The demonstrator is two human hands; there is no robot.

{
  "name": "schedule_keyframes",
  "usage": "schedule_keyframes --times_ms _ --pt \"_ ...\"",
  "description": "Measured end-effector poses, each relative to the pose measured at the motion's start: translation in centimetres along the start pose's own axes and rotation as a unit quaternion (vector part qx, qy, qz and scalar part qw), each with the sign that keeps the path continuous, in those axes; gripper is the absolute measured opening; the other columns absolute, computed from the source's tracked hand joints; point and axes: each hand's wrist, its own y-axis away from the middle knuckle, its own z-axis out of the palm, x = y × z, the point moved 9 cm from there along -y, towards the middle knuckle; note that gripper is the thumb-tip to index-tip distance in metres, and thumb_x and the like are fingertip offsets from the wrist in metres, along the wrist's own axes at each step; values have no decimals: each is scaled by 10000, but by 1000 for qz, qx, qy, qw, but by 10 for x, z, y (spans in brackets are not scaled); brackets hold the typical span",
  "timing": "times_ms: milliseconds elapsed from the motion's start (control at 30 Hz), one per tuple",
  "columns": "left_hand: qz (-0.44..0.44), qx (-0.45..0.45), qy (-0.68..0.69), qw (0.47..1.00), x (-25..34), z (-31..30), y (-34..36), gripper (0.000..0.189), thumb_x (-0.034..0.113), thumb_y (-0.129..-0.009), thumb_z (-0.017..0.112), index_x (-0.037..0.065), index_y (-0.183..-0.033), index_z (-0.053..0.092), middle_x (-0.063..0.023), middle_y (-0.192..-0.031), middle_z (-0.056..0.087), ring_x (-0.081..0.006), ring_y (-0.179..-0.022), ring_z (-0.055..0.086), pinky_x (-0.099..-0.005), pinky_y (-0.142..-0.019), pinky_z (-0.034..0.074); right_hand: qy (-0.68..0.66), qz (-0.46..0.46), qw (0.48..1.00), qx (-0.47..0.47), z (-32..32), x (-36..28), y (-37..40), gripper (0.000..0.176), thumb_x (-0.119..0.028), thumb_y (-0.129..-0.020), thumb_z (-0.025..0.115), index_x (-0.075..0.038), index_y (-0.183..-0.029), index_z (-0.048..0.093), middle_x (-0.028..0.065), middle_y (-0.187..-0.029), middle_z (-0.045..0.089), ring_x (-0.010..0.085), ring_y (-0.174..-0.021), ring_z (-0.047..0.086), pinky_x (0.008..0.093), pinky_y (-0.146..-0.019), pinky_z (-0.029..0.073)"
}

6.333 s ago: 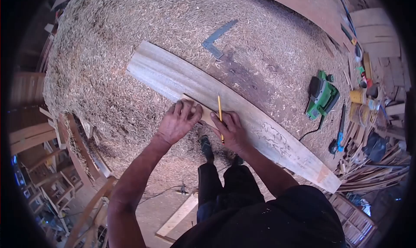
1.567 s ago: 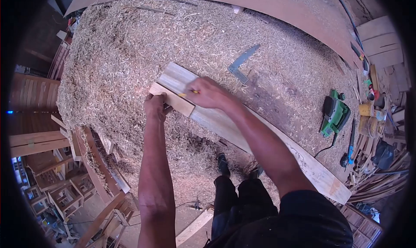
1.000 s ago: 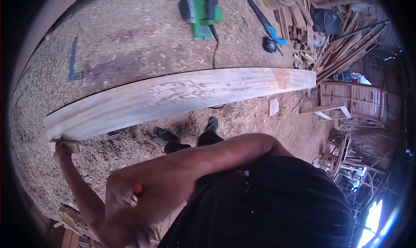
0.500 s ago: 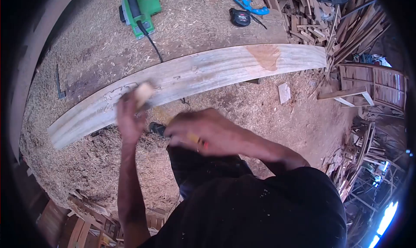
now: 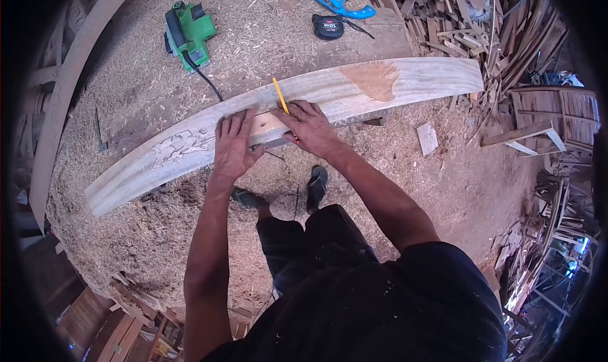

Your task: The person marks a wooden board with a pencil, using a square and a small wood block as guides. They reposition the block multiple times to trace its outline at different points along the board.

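Observation:
A long, pale, gently curved wooden board [image 5: 316, 95] runs across the view, with a reddish-brown patch on its right half and dark pencil-like lines on its left. On its middle lies a small light wooden block [image 5: 263, 125] with a knot. My left hand [image 5: 234, 145] is closed on the block's left end, fingers over its top and thumb at the near side. My right hand [image 5: 310, 128] touches the block's right end and holds a yellow pencil [image 5: 280, 94], which sticks out past the fingers toward the board's far edge.
Beyond the board lie a green electric planer [image 5: 190, 33] with a cord, a black tape measure [image 5: 328, 26] and a blue-handled saw [image 5: 345, 7]. Shavings cover the ground. Scrap wood [image 5: 443, 20] is piled at upper right. A white offcut [image 5: 427, 138] lies to the right.
My left hand has brought the small wooden block down onto the board. My right hand has moved from near my body up to the block, with the pencil in it.

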Motion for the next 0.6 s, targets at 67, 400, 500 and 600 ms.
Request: schedule_keyframes --times_ms 67,400,500,600 --pt "-25 -3 -29 999 -10 0 11 1053 307 -770 931 188 -1688 428 -107 -1577 520 -375 -1483 451 -623 -1307 291 -21 -5 1000 9 2 3 3 732 -295 -931 818 -183 -1605 556 104 -1557 601 329 -1490 490 505 -1234 413" --pt "-64 60 -29 996 -10 5 32 761 187 -839 877 195 -1553 615 -110 -1468 629 -384 -1351 560 -513 -1180 461 -33 -67 994 78 0 5 18 574 -260 -922 807 -155 -1472 683 112 -1468 654 332 -1417 555 487 -1217 441" --pt "-67 72 -28 995 -8 5 35 709 176 -835 871 168 -1508 650 -123 -1427 649 -391 -1328 573 -513 -1171 470 -35 -72 994 69 5 5 21 543 -266 -947 772 -158 -1468 663 102 -1468 634 319 -1440 529 501 -1241 403" --pt "-63 83 -24 994 -5 2 36 671 165 -830 865 145 -1472 673 -131 -1407 656 -394 -1311 581 -513 -1159 478 -44 -84 992 89 2 3 23 545 -199 -916 795 -126 -1445 688 136 -1434 659 343 -1395 572 490 -1205 461"
